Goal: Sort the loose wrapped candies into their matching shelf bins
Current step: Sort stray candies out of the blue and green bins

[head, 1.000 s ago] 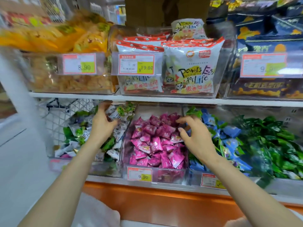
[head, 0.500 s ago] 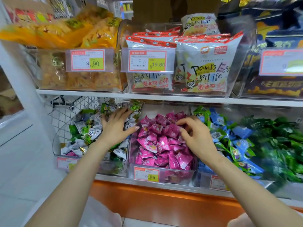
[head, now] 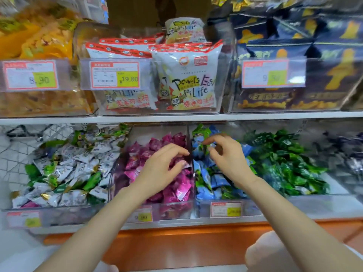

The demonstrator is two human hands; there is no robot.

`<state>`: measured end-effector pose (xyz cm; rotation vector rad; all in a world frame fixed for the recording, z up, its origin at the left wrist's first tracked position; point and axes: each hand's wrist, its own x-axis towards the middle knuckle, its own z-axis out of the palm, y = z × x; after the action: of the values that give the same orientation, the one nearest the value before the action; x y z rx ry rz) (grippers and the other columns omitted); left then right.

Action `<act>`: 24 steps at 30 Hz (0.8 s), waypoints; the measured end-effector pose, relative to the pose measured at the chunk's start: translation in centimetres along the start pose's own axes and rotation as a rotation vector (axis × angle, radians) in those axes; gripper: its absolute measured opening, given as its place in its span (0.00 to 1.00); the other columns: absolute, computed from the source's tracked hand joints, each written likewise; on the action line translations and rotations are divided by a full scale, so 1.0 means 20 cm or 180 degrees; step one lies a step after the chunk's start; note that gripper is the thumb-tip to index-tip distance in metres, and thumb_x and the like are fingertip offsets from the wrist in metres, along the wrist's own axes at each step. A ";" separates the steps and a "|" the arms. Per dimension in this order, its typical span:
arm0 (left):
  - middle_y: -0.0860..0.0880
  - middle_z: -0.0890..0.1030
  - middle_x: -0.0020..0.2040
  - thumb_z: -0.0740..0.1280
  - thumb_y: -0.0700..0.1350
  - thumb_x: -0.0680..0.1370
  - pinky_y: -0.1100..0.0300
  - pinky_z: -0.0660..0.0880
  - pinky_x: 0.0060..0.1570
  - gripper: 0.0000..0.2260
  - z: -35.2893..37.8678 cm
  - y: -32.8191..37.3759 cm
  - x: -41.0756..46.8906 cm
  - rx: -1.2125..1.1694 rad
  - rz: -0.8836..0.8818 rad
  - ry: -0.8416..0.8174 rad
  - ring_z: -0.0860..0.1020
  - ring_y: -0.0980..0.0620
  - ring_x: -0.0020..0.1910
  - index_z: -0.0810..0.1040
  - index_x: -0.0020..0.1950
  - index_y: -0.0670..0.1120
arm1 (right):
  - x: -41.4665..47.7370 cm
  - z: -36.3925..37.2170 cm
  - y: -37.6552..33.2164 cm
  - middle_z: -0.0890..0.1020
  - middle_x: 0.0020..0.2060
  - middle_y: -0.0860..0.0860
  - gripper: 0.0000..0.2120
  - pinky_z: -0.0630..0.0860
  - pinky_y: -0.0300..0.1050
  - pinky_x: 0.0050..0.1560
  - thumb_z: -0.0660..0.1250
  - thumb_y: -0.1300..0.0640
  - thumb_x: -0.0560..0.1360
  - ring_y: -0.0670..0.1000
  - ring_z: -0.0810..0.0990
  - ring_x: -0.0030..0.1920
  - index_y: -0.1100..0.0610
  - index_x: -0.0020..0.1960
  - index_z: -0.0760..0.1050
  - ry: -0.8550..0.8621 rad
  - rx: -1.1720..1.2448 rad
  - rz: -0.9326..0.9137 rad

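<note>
Both hands have shifted one bin rightward: the left hand has left the green-and-white candies and curls over the pink candies in their clear bin, while the right hand curls above the blue candies next door. Whether either hand actually grips a candy cannot be told.

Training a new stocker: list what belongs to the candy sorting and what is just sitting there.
Belongs: left hand over pink candies; right hand over blue candies; white-and-green candies; dark green candies.
Just there: white snack bags; yellow snack bags; dark blue bags; 19.80 price tag.
</note>
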<state>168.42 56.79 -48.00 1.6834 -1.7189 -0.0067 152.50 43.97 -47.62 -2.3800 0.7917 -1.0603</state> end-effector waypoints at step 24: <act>0.47 0.71 0.60 0.68 0.56 0.74 0.50 0.68 0.58 0.18 1.23 0.87 0.89 0.2288 0.2393 -0.2520 0.68 0.46 0.61 0.74 0.59 0.48 | -0.45 -1.04 0.94 0.80 0.37 0.48 0.08 0.79 0.50 0.41 0.65 0.65 0.76 0.53 0.80 0.39 0.52 0.45 0.76 0.1174 -0.0201 0.1548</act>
<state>143.36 32.44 -49.54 1.4376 -3.1668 0.3773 125.49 32.77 -50.17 -1.9017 1.4597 -1.2775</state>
